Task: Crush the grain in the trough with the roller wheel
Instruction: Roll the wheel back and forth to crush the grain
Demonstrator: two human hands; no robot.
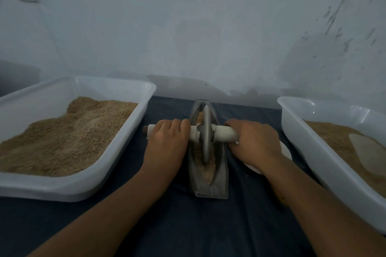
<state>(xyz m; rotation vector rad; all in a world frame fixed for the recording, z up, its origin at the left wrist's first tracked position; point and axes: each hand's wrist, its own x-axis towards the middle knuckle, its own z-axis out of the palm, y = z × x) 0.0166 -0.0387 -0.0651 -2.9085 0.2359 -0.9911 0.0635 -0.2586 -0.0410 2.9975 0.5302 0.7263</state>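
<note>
Right at the middle of the counter [188,225], which is covered with a dark blue cloth, stands a narrow boat-shaped metal trough [208,185] running away from the person toward the wall. Standing upright in its groove is the roller wheel [205,131], a thin grey disc, with a pale axle handle [225,132] passing crosswise through its hub. The left hand [167,137] has its fingers curled over the handle just left of the wheel, and the right hand [253,142] grips the handle's other end in the same way, knuckles up. Both forearms reach in from the lower edge of the view. Grain [206,168] lies along the bottom of the trough: it looks paler and finer at the near end, in front of the wheel, and coarser and browner behind the wheel at the far end. On the left sits a large white plastic tray [117,165] heaped with brown grain, and on the right a second white tray [302,142] holding a shallower layer with a bare patch showing. Part of a white plate [287,150] peeks out from under the right wrist, between the trough and the right-hand tray.
</note>
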